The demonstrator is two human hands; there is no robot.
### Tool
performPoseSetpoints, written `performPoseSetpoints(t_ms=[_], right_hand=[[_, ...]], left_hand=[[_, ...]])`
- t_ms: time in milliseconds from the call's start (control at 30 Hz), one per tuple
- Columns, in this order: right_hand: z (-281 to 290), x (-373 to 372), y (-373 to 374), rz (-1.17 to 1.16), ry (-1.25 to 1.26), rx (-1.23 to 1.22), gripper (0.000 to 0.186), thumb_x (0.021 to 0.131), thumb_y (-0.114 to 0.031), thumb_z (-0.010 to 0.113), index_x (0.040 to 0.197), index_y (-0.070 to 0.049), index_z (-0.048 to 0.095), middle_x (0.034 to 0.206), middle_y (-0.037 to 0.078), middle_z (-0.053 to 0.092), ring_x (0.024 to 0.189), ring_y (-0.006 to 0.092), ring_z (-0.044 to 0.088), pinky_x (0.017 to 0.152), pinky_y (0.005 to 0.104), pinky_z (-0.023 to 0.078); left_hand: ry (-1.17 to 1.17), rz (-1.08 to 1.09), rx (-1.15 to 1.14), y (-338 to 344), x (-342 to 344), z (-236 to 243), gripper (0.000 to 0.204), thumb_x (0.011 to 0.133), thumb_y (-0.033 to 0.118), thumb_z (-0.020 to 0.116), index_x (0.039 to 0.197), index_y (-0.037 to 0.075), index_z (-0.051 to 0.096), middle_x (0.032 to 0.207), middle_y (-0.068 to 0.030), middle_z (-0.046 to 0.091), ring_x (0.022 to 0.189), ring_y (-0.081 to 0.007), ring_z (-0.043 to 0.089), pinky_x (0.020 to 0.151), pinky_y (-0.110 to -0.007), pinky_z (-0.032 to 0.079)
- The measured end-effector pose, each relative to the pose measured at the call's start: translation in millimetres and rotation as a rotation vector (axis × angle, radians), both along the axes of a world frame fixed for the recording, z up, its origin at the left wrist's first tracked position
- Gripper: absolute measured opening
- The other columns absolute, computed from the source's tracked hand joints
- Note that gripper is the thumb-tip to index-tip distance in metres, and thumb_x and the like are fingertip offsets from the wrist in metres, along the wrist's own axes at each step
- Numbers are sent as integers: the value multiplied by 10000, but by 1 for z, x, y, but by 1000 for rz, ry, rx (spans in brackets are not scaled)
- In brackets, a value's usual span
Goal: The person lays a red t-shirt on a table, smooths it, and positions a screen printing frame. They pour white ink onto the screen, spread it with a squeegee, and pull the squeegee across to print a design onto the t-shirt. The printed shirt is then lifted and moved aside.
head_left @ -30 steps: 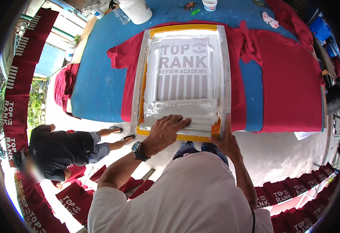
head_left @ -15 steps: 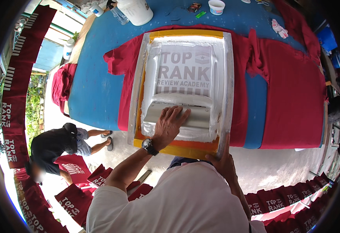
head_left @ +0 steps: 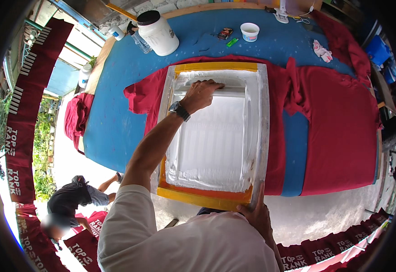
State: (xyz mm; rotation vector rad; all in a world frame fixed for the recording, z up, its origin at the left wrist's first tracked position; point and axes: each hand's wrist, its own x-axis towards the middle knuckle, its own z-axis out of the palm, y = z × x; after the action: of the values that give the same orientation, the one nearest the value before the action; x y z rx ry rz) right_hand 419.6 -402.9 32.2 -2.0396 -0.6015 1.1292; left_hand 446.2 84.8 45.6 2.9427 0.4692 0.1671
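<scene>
A screen-printing frame (head_left: 262, 131) with yellow ends lies on a maroon T-shirt (head_left: 277, 149). White ink (head_left: 211, 145) is spread over its mesh and veils the printed design beneath. At the far end of the mesh, my left hand (head_left: 201, 94) is closed on a squeegee (head_left: 232, 91), fingers over its top edge. The squeegee lies across the mesh, partly hidden by the hand. My right hand (head_left: 257, 215) grips the frame's near right corner, with its thumb on the yellow end.
A second maroon shirt (head_left: 343, 131) lies to the right on the blue table (head_left: 112, 122). Farther back stand a white jar (head_left: 158, 38), a spray bottle (head_left: 139, 41) and a white tub (head_left: 250, 32). Another person (head_left: 73, 199) bends among printed shirts at left.
My left hand has pushed the squeegee from the near part of the mesh to its far end, and white ink now covers the design. My right hand keeps its corner hold.
</scene>
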Motion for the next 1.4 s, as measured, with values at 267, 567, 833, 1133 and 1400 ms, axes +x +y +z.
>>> performPoseSetpoints(t_ms=[267, 567, 833, 1133, 1400], right_hand=[[-9, 0, -4, 1, 1, 16, 1300, 857, -284, 935, 1764, -67, 30, 1275, 324, 755, 1118, 514, 764, 972, 536, 629], [-21, -2, -8, 34, -63, 45, 1261, 882, -294, 914, 1755, -30, 44, 1315, 311, 744, 1135, 501, 764, 976, 534, 631], [-14, -3, -6, 32, -58, 66, 1244, 909, -276, 884, 1758, -45, 4, 1316, 290, 755, 1133, 506, 767, 989, 549, 634], [-28, -7, -9, 51, -84, 106, 1254, 947, -282, 871, 1758, -78, -62, 1282, 351, 742, 1144, 524, 759, 1028, 570, 616], [-30, -7, -11, 64, -93, 129, 1251, 967, -281, 862, 1765, -130, -89, 1288, 330, 749, 1166, 502, 758, 1005, 552, 616]], left_hand=[[87, 68, -157, 29, 8, 44, 667, 854, -1, 578, 1485, 178, 697, 1370, -182, 756, 1251, -384, 715, 1097, -535, 555], [102, -32, -93, 54, 42, -23, 628, 866, 1, 652, 1459, 201, 710, 1240, -153, 775, 1152, -361, 744, 998, -578, 575], [-45, -98, -48, -29, -30, -24, 597, 863, -64, 674, 1410, 171, 721, 1168, -144, 779, 1065, -341, 761, 961, -514, 606], [-125, 7, -129, -190, -159, -17, 600, 851, -104, 668, 1412, 110, 673, 1206, -152, 677, 1151, -331, 670, 1075, -487, 495], [-75, 92, -185, -258, -212, -10, 667, 827, -102, 659, 1455, 123, 668, 1345, -166, 639, 1270, -355, 625, 1121, -483, 480]])
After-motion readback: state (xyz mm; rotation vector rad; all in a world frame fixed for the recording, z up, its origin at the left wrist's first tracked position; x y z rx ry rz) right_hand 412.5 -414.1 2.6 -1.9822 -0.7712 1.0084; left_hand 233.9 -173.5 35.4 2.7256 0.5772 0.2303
